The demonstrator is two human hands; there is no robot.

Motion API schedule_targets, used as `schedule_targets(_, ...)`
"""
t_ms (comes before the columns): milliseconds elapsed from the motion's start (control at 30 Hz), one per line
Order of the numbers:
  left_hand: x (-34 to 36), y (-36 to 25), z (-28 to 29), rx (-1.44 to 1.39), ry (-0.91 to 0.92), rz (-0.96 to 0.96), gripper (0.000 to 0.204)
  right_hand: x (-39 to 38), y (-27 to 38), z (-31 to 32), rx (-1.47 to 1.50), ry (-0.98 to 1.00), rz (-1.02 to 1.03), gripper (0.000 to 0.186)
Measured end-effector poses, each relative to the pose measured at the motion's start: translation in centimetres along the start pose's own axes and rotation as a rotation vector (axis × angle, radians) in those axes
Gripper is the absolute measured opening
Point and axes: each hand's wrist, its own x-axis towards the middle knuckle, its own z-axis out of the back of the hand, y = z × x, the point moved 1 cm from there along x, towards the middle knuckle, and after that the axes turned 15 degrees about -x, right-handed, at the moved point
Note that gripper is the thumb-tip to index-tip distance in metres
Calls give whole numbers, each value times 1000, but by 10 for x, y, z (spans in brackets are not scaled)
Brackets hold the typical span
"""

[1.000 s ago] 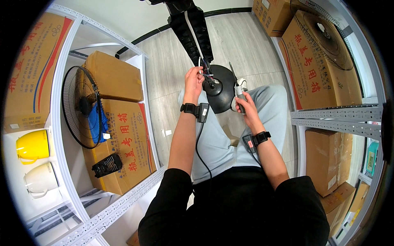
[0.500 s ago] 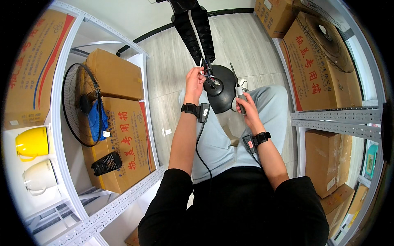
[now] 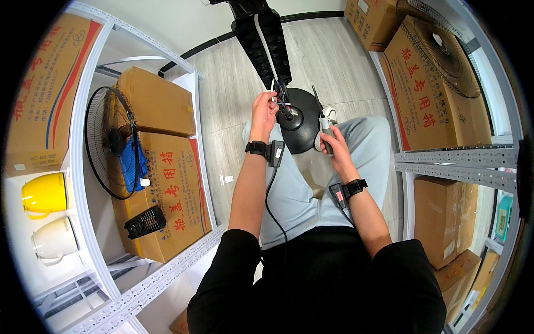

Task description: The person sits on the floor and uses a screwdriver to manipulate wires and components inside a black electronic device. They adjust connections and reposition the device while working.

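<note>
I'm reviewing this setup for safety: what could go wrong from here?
The left hand pinches thin wires; a tug might strain or loosen them.

The right hand holds a grey-handled tool with a long thin tip, beside a white shoe; a slip could catch the shoe.

The black cable trailing from the left wrist might snag.

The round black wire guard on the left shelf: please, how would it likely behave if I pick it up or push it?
The guard is probably light for its size, being mostly thin wires with gaps. Its round outline may let it roll, and since it appears tilted, a push could tip it.
</note>
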Motion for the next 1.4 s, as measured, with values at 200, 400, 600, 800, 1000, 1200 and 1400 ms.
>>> schedule_targets(200,-3,-2,5,3,12,14,8,1,0,-2,0,9,0,36)
schedule_targets(400,-7,-5,7,-7,26,16,9,2,-1,-3,-4,27,-7,37)
schedule_targets(600,-25,-11,0,-5,88,117,8,-1,7,-8,16,23,39,36)
schedule_targets(800,-47,-1,-16,126,50,149,9,-4,25,-21,-57,139,147,34)
schedule_targets(1000,-49,0,-16,-38,-40,303,15,-9,41,-39,-207,168,157,29)
schedule_targets(1200,-63,2,-48,-6,-98,351,24,1,35,-38,-218,118,263,29)
schedule_targets(1400,-59,14,-40,45,-46,421,18,8,49,-59,-570,-24,323,35)
